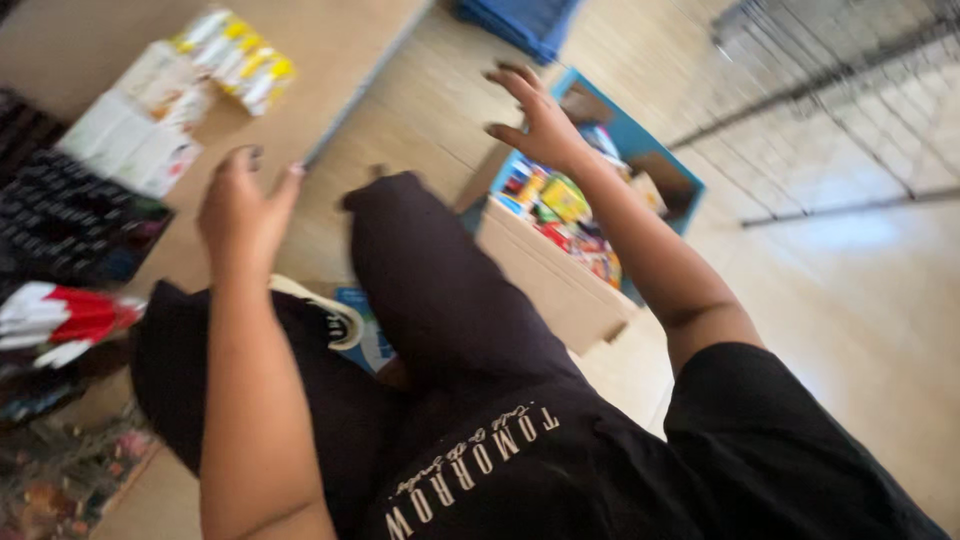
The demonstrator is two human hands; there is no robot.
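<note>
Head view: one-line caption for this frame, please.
Seated person raises both empty hands, left hand near yellow packets, right hand above an open cardboard box of colourful packages.

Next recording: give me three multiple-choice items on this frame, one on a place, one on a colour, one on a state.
1. Where is the right hand?
A. Raised above the open cardboard box of colourful packages
B. Flat on the floor
C. Inside the wire rack

2. What colour is the tray behind that box?
A. Red
B. Blue
C. Green

3. What state is the left hand in?
A. Closed on a package
B. Gripping a bag strap
C. Open, holding nothing

Answers:
1 A, the hand hangs over the box with spread fingers.
2 B, its rim is plainly blue.
3 C, the hand is lifted and nothing lies in it.
</note>
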